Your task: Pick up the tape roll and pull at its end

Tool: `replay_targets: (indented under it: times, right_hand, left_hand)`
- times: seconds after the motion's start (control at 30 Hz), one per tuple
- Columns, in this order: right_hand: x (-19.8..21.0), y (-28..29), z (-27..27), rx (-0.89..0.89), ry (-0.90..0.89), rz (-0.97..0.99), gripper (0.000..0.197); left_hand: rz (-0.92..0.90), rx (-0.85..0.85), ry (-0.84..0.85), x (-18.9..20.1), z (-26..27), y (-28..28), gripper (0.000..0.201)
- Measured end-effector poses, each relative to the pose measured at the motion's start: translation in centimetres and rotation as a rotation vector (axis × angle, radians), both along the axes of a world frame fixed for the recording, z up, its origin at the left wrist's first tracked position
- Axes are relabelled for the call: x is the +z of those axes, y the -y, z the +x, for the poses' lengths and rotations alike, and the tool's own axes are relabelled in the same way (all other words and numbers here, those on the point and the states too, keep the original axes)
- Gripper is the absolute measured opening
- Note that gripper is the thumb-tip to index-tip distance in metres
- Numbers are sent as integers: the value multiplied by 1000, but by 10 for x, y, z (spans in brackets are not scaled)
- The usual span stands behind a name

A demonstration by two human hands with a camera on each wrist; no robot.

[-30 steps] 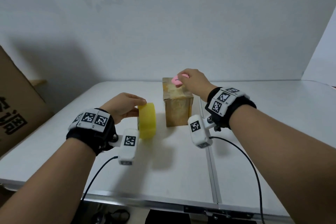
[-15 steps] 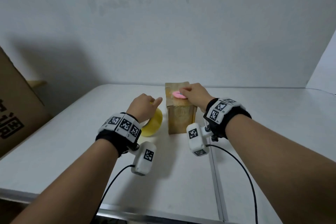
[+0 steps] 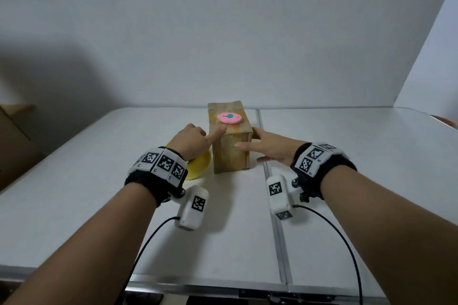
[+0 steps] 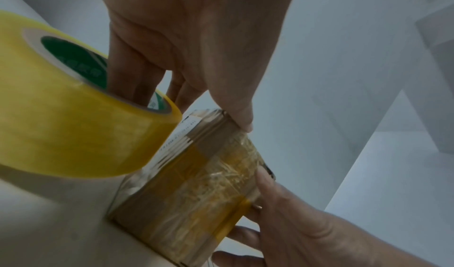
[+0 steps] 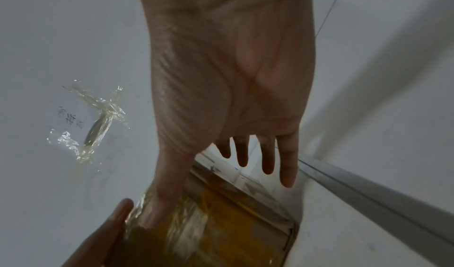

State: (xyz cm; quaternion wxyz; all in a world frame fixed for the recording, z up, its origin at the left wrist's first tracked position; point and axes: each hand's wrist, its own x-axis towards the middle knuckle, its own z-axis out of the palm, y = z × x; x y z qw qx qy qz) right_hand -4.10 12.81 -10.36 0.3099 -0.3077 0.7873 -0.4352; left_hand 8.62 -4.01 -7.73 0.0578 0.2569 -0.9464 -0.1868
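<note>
Your left hand [image 3: 192, 142] has fingers curled into the yellow tape roll [image 3: 198, 164], forefinger on the taped box [image 3: 230, 151] at frame centre. Your right hand [image 3: 270, 148], fingers straight, presses the box's near-right corner. A pink cutter [image 3: 229, 118] lies on top.

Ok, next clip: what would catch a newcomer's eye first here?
The pink oval gadget with a teal dot, lying on top of the taped cardboard box mid-table. The left hand holds a yellow tape roll, its index finger on the box's top edge; the right hand lies flat against the box's side.
</note>
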Motion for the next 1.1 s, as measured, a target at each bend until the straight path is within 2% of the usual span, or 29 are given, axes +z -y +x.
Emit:
replay_targets:
  times: [0.13, 0.23, 0.47, 0.57, 0.63, 0.73, 0.8, 0.9, 1.1]
  right_hand:
    - [5, 7, 12, 6, -58, -13, 76]
    - [4, 12, 13, -11, -82, -39, 71]
    - [-7, 16, 13, -50, -131, -71, 81]
    - [-14, 20, 11, -69, -159, -41, 94]
    - [-21, 23, 9, -43, -101, -89, 103]
    - [-44, 38, -5, -60, -42, -130, 100]
    - [-68, 50, -23, -132, -25, -140, 107]
    - [-89, 62, -38, -203, -100, -134, 113]
    - [-91, 61, -37, -207, -155, -103, 127]
  left_hand:
    - [7, 10, 22, 0, 1, -1, 86]
    - [-6, 3, 55, 1, -2, -1, 86]
    - [36, -17, 66, 3, -4, 0, 89]
    - [4, -27, 71, 1, -4, 1, 90]
    - [20, -20, 71, 1, -4, 1, 91]
    - [28, -15, 61, 1, -4, 0, 89]
    - [13, -26, 58, 0, -5, -1, 89]
    - [23, -25, 58, -1, -5, 0, 90]
    - [34, -16, 68, -1, -6, 1, 91]
